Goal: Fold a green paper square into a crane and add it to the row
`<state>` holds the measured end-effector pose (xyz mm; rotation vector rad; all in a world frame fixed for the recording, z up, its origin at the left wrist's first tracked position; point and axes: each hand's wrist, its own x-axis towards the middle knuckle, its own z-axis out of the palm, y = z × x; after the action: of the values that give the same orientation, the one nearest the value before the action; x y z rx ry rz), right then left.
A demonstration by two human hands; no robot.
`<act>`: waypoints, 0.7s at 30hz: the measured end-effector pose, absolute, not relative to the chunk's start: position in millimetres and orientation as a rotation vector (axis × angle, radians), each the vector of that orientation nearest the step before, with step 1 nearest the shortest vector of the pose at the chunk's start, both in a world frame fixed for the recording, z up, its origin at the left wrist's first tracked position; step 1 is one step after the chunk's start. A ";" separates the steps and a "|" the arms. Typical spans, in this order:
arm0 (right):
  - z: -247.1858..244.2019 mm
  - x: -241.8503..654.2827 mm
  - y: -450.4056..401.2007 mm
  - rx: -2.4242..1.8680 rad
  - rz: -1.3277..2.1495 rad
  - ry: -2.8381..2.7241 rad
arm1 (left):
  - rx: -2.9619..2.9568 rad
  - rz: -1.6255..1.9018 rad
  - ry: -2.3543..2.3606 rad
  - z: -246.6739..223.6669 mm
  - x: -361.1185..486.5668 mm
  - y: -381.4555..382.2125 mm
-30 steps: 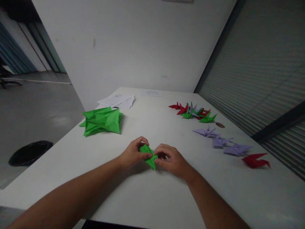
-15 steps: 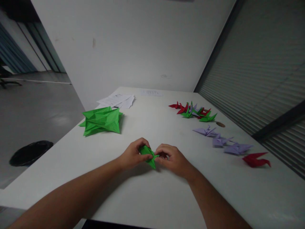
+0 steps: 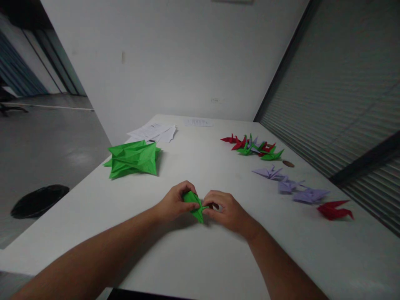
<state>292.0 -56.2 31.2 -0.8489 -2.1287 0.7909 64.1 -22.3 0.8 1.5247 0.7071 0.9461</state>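
Observation:
A small folded piece of green paper (image 3: 197, 213) is held low over the white table (image 3: 225, 258), near the middle of the head view. My left hand (image 3: 178, 202) grips its left part, with the thumb on top and the fingers behind. At its right side, my right hand (image 3: 223, 208) pinches a thin green point between thumb and fingertips. The green paper tapers to a point toward me. Parts of it are hidden under my left fingers.
Folded green sheets (image 3: 134, 159) lie in a stack at left, papers (image 3: 153, 132) behind them. On the right are a cluster of coloured cranes (image 3: 250, 146), several purple cranes (image 3: 289, 184), a red crane (image 3: 335, 210) and a brown disc (image 3: 288, 163). A black-lined bin (image 3: 40, 201) stands left of the table.
Both hands keep their hold on the green paper, which has tilted very slightly. The rest of the view has barely shifted.

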 end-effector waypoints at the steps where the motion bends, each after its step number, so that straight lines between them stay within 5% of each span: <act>1: 31.1 292.2 -56.0 -0.857 0.788 -2.137 | 1.530 0.947 0.712 0.2 64.0 -22.1; 21: 25.8 293.1 -55.0 -0.845 0.655 -2.224 | 1.657 0.950 0.754 -0.9 63.0 -24.8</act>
<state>293.1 -55.0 25.8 -0.8449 -2.2242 0.6553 63.0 -24.8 -0.9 1.6570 0.7539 0.9501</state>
